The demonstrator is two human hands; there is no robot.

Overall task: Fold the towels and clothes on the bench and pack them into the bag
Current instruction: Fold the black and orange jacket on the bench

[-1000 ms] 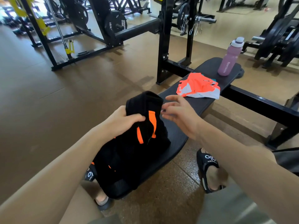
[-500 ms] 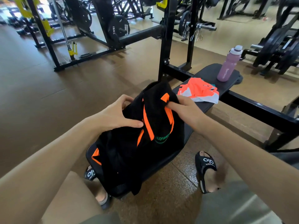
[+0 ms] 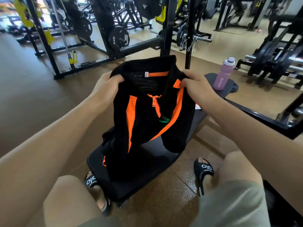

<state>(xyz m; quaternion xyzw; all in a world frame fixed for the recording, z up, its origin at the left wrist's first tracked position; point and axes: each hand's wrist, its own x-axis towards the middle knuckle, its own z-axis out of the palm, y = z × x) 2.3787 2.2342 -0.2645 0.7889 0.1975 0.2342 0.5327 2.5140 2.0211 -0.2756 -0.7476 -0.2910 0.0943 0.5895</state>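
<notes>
Two hands, left [image 3: 105,89] and right [image 3: 199,89], pinch the shirt [image 3: 147,115] by its shoulders, collar up, hem draped lengthwise on the bench [image 3: 147,181].

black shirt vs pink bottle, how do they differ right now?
The shirt is black with orange stripes and an orange zip; the bottle is pink with a white cap. The shirt is held up by its collar, left hand and right hand each gripping a side, its lower part draping onto the bench; the bottle stands upright, untouched. The shirt is limp cloth; the bottle is rigid. Both are at the same bench.
</notes>
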